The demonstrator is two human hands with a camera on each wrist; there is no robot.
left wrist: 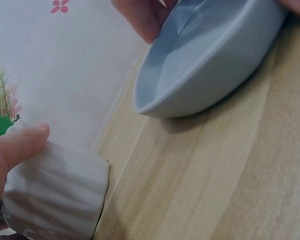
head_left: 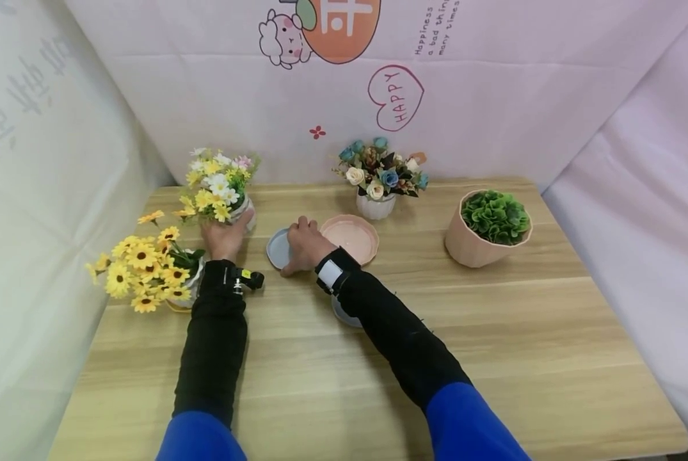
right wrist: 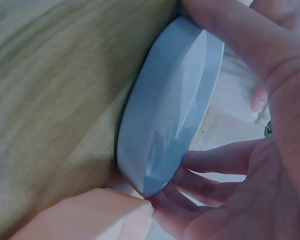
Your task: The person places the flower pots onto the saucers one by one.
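My left hand grips a white fluted flower pot, its thumb along the side near the top. Yellow and white artificial flowers fill that pot. My right hand holds a small blue-grey plant saucer by its rim, thumb on one side and fingertips on the opposite side. The saucer lies low over the wood, to the right of the white pot. Close beside my right fingers is a larger pink saucer.
Yellow daisies in a white pot stand by my left wrist, over a yellow saucer. Another grey saucer is partly hidden beneath my right forearm. Toward the back, a white pot bears blue and cream roses; rightward, a pink pot holds green leaves.
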